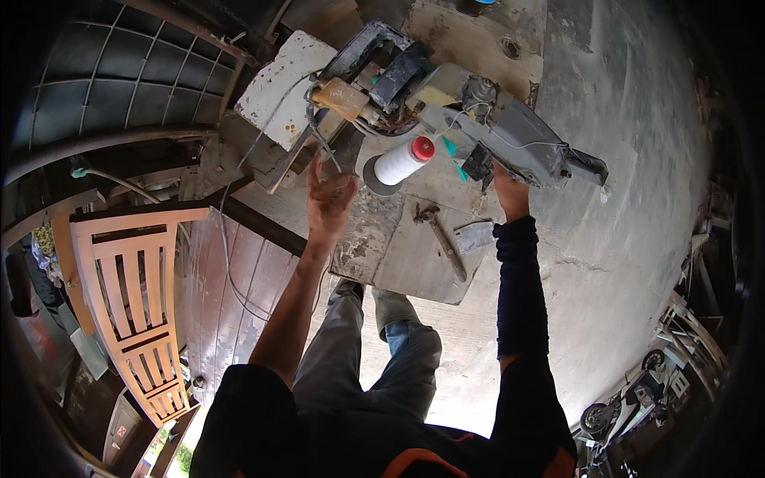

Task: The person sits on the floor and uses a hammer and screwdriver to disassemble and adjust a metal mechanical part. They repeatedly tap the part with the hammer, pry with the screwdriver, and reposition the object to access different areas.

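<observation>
A grey machine (522,131), like a portable sewing machine with a motor and dark handle, lies across the board at the far side. White thread runs over its body. On its near side stands a white thread cone (400,164) with a red top, tilted in view, on a round dark base (381,177). My left hand (329,205) is left of the cone, fingers apart, beside a grey cable (323,143); I see nothing held. My right hand (511,195) reaches under the machine's near edge, next to a black part (480,166). Its fingers are hidden there.
A hammer (442,243) and a small clear packet (476,237) lie on the worn board (398,267) before my feet. A spotted white panel (287,88) leans at far left. Orange wooden slats (135,295) stand to the left. A motorcycle (629,402) is at lower right.
</observation>
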`<state>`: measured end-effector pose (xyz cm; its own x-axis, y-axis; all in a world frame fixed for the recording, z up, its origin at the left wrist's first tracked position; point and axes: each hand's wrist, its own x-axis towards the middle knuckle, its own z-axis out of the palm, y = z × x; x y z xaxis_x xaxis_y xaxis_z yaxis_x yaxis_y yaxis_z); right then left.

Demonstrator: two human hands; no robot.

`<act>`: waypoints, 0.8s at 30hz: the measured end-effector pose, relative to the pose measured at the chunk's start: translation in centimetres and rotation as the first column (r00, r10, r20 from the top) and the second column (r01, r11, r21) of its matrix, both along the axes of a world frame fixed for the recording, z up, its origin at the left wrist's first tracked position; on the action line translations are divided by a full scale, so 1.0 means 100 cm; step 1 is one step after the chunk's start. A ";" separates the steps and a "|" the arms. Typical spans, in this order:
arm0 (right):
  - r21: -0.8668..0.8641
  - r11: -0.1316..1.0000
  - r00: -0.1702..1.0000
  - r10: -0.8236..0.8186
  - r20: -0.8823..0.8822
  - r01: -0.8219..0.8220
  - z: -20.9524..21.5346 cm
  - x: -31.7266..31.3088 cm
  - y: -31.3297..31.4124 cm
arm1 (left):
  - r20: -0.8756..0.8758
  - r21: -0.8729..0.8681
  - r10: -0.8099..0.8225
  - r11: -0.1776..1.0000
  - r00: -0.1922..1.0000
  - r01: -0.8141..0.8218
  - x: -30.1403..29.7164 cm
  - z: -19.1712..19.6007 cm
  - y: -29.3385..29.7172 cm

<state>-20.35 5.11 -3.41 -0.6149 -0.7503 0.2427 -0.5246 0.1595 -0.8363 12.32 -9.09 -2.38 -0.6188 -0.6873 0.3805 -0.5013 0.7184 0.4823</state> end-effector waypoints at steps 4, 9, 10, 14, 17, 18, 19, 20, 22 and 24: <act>0.073 0.997 0.999 -0.010 -0.038 0.013 0.006 0.011 -0.005 | -0.090 0.158 -0.193 0.966 0.977 0.205 -0.013 -0.023 -0.050; -0.130 0.991 0.999 -0.011 0.036 0.016 0.019 0.024 -0.020 | -0.199 0.816 0.230 0.577 0.953 0.031 0.006 0.015 -0.046; -0.160 0.986 0.996 -0.040 0.083 0.053 0.025 0.025 -0.026 | -0.160 0.858 0.249 0.513 0.955 0.010 0.015 0.033 -0.051; -0.194 0.979 0.954 0.001 0.299 0.060 0.006 0.010 -0.035 | -0.122 0.964 0.174 0.254 0.977 0.076 0.080 0.083 -0.106; -0.283 0.955 0.934 0.021 0.357 0.086 0.017 0.009 -0.041 | -0.162 0.987 0.374 0.043 0.913 0.157 0.087 0.100 -0.130; -0.382 0.918 0.954 0.015 0.298 0.105 0.024 0.012 -0.043 | -0.137 0.991 0.419 0.060 0.898 0.123 0.094 0.084 -0.144; -0.346 0.936 0.966 0.023 0.258 0.070 0.029 0.007 -0.046 | -0.113 0.993 0.464 0.076 0.878 0.088 0.103 0.059 -0.165; -0.329 0.944 0.966 0.052 0.254 0.035 0.026 0.018 -0.051 | -0.113 0.993 0.231 0.017 0.966 0.113 0.146 0.016 -0.215; -0.286 0.957 0.983 0.012 0.182 0.041 0.019 0.016 -0.041 | 0.164 0.960 0.090 0.212 0.982 -0.180 0.094 -0.028 -0.202; -0.381 0.922 0.991 -0.012 0.133 0.062 0.022 0.025 -0.042 | 0.162 0.958 0.002 0.241 0.987 -0.157 0.069 -0.048 -0.186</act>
